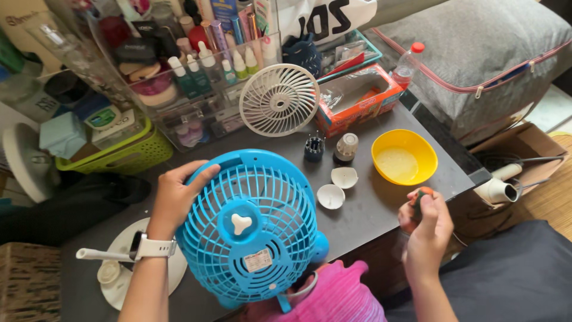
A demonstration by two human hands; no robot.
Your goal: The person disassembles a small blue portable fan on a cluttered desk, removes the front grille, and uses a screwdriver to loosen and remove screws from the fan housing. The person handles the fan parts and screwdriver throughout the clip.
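Left hand (176, 200): fingers curled over the rim of the blue fan (250, 229), held tilted above the table (369, 209) edge, rear grille up. Right hand (426, 223): fingers closed around a screwdriver (420, 200). The fan is best steadied before the tip is seated. Two white caps (336, 188) and a yellow bowl (405, 156) lie near; the white fan (279, 100) stands behind.

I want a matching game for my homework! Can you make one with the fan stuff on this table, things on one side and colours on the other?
Things:
1. fan held by the left hand
2. bowl
3. loose round grille
4. basket

Colours:
A. yellow
B. lime green
C. blue
D. cream white

Pairs: 1-C, 2-A, 3-D, 4-B
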